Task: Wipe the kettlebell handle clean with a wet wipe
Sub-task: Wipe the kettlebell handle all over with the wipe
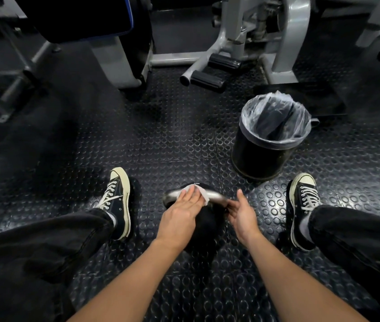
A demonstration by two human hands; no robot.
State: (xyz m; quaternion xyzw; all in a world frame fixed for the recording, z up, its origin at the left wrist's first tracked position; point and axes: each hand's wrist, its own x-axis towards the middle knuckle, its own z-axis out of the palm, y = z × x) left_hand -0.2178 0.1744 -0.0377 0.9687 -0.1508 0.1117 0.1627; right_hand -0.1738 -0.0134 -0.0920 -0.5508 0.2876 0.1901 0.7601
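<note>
Left hand (pixel 182 211), wet wipe (pixel 199 194) on kettlebell handle (pixel 214 195)

2 shoes are flanking the kettlebell (pixel 201 225): the left shoe (pixel 117 201) and the right shoe (pixel 304 205), each standing apart from it with bare floor (pixel 172 135) between. A lined bin (pixel 270 135) is standing near, ahead and right. Machine frames (pixel 230 43) are closing off the far side.

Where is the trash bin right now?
In the head view, the trash bin stands on the studded rubber floor, right of centre, just beyond the kettlebell and the right shoe.
</note>
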